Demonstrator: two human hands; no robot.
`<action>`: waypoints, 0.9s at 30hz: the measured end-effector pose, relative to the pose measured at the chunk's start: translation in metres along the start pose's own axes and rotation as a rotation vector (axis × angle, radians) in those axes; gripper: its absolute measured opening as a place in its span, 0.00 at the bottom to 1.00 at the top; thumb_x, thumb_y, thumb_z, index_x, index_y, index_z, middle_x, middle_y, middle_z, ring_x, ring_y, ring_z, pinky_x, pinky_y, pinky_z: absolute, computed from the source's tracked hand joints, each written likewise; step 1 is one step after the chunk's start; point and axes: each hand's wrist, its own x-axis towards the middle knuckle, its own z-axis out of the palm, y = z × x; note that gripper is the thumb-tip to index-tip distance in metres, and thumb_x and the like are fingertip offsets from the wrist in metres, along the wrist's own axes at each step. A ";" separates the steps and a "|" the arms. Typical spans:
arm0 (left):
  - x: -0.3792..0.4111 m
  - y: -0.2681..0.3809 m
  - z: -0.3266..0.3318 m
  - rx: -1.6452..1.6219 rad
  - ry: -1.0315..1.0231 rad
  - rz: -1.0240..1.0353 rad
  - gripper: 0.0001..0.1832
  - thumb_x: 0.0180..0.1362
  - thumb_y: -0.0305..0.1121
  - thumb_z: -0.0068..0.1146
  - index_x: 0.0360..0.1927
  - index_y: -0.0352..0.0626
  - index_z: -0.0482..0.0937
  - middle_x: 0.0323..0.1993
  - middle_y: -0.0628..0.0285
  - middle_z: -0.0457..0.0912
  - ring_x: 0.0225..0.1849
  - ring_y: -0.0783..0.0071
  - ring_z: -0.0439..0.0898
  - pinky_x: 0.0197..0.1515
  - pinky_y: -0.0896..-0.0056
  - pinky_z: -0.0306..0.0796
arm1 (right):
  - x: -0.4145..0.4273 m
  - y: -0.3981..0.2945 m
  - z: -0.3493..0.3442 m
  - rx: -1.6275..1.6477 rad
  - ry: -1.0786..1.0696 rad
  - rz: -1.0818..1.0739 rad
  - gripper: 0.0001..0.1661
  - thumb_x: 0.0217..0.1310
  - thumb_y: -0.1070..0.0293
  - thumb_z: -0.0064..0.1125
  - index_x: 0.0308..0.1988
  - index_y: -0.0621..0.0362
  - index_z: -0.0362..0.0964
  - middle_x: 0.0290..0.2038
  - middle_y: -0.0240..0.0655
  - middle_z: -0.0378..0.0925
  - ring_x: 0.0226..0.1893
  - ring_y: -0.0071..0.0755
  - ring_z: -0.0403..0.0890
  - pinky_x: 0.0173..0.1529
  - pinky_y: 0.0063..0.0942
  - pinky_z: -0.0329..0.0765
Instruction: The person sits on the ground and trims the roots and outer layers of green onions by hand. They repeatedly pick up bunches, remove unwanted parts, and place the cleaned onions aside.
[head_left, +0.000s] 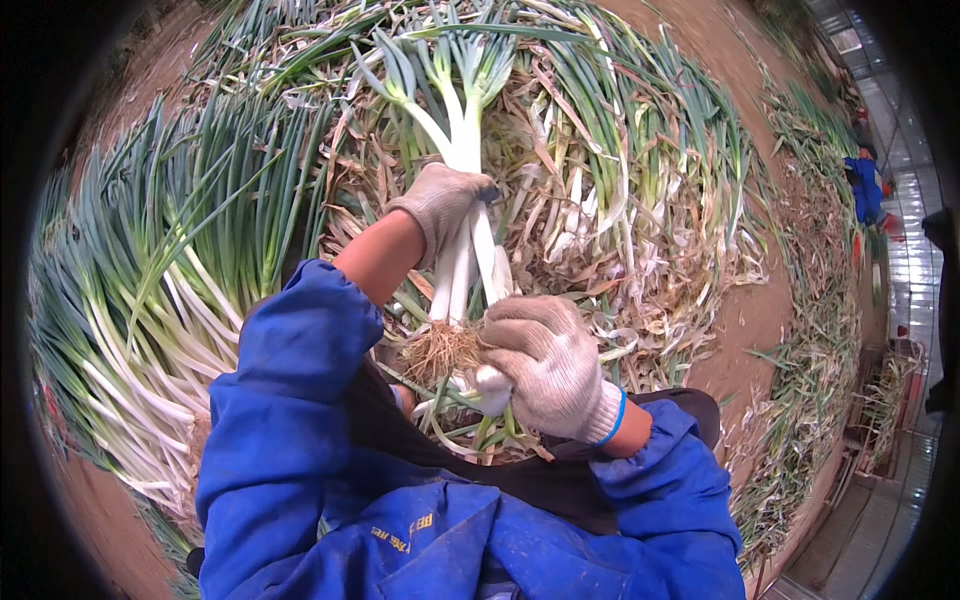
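Note:
A bunch of several leeks or large green onions (465, 139) stands upright before me, green tops away and brown roots (440, 351) towards my body. My left hand (448, 201), in a knitted work glove, is closed round the white stems at mid-length. Close beside the roots, my right hand (547, 364), gloved too, has its fingers curled on a white sheath at the lower end of the outermost stem. A pale rounded piece (493, 388) shows under its fingers; whether it is gripped or part of the glove is unclear.
To the left lies a large pile of leeks or green onions (172, 322) with white stems towards me. Ahead and right, more stalks with dry, withered leaves (645, 187) cover the brown ground (750, 322). Leaf scraps (810, 360) lie farther right, near a person in blue (864, 187).

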 end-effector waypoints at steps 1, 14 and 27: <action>-0.001 0.003 -0.002 0.058 0.018 -0.014 0.06 0.59 0.29 0.58 0.33 0.46 0.86 0.25 0.60 0.83 0.24 0.72 0.80 0.30 0.70 0.74 | -0.001 -0.003 -0.001 0.003 0.003 -0.011 0.20 0.33 0.69 0.64 0.35 0.54 0.76 0.41 0.33 0.79 0.47 0.44 0.81 0.46 0.44 0.77; 0.030 0.001 -0.065 -0.246 0.197 0.101 0.13 0.50 0.36 0.68 0.30 0.33 0.85 0.25 0.59 0.82 0.22 0.71 0.78 0.28 0.69 0.73 | -0.032 -0.060 0.006 0.263 -0.782 0.055 0.11 0.51 0.62 0.61 0.34 0.56 0.80 0.31 0.39 0.80 0.32 0.45 0.84 0.34 0.40 0.81; -0.050 -0.025 0.006 -0.429 -0.179 -0.030 0.13 0.50 0.27 0.71 0.35 0.31 0.79 0.23 0.56 0.81 0.20 0.66 0.80 0.24 0.63 0.77 | -0.034 0.113 0.022 0.064 -0.442 0.693 0.21 0.61 0.62 0.53 0.49 0.61 0.78 0.42 0.54 0.82 0.45 0.55 0.84 0.53 0.41 0.79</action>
